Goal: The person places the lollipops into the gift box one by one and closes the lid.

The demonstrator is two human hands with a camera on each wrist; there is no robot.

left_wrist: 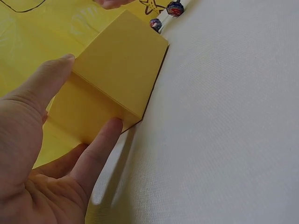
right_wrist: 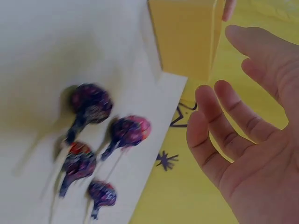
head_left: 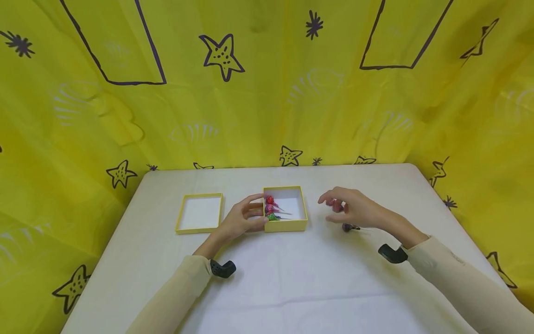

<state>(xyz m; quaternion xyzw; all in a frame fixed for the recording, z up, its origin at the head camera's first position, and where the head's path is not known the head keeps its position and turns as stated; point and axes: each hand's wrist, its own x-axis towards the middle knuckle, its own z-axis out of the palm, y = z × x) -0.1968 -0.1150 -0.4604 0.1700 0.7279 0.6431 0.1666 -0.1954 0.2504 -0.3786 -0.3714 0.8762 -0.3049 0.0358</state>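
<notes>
A small yellow box (head_left: 285, 226) with a white inside stands unlidded on the table. Several wrapped lollipops lie along its left inner side, among them a red lollipop (head_left: 270, 200) and a green lollipop (head_left: 273, 216). My left hand (head_left: 242, 218) holds the box by its left side, the thumb at the near corner and fingers against the wall, as the left wrist view shows. To the right of the box, my right hand (head_left: 359, 208) hovers above loose lollipops (right_wrist: 91, 102) with its fingers spread and nothing in them. In the head view it partly hides them.
Left of the box lies a shallow yellow-edged lid (head_left: 200, 213), white inside. A white cloth covers the table (head_left: 283, 273). Behind and beside it hangs a yellow curtain (head_left: 258, 116) with starfish and shell drawings.
</notes>
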